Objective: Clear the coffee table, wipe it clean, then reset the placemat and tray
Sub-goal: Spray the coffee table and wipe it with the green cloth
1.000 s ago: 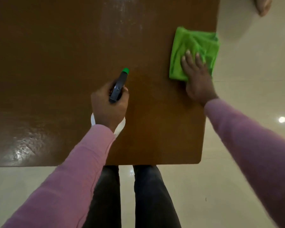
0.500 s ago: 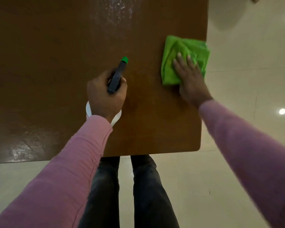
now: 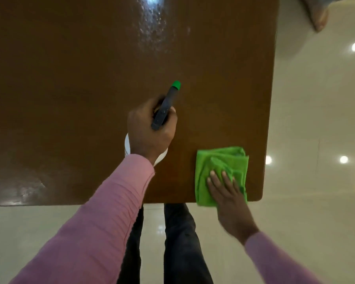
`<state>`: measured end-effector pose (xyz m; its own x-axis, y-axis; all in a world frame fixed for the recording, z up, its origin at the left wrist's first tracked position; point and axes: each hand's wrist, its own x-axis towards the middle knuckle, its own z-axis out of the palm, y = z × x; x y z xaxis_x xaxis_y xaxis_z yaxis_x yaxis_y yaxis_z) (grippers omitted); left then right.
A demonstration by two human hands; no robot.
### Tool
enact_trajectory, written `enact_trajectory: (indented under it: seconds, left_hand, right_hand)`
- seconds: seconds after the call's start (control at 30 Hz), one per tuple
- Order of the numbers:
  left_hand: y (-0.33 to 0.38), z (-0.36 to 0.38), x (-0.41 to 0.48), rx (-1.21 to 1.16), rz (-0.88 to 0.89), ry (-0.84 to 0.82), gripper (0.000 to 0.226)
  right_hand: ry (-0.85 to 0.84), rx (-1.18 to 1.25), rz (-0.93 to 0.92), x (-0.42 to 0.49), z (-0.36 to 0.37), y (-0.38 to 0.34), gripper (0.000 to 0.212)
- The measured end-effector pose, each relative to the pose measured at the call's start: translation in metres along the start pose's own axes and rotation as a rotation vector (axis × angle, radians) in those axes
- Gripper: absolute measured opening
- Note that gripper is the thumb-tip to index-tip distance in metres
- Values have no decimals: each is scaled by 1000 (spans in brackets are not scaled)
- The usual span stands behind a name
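Note:
The brown coffee table (image 3: 70, 89) fills the upper left of the head view, its top glossy with wet spray droplets near the far middle. My left hand (image 3: 150, 132) is closed around a spray bottle (image 3: 165, 107) with a dark trigger head and green nozzle; its white body is mostly hidden under my hand. My right hand (image 3: 228, 193) presses flat, fingers spread, on a folded green cloth (image 3: 221, 162) at the table's near right corner, the cloth's edge overhanging the front edge.
A pale glossy tiled floor (image 3: 316, 119) lies to the right of and in front of the table. My dark-trousered legs (image 3: 180, 242) stand against the table's near edge. Part of an object (image 3: 316, 13) shows at the top right.
My right hand has dragged the green cloth from the far right side toward me to the near right corner. My left hand and the spray bottle stayed about where they were.

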<state>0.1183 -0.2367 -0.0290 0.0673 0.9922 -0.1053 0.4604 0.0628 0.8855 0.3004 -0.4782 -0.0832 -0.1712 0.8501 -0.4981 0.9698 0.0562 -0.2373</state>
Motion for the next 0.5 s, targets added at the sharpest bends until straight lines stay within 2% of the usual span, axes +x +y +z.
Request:
enact_trajectory:
  seconds: [0.07, 0.13, 0.33, 0.4, 0.5]
  left_hand:
    - [-2, -2, -2, -24, -4, -2, 8]
    - [-4, -3, -3, -31, -2, 3, 12]
    - [-5, -1, -7, -5, 27, 25, 19]
    - [-4, 2, -9, -8, 30, 28, 26]
    - [-1, -2, -11, -70, -36, 64, 27]
  right_hand:
    - [-25, 62, 22, -13, 11, -13, 99]
    - [12, 92, 43, 23, -7, -9, 95]
    - [221, 37, 95, 258, -140, 43, 79]
    - [185, -8, 106, 335, -184, 60, 73]
    - [184, -28, 102, 353, -193, 48, 72]
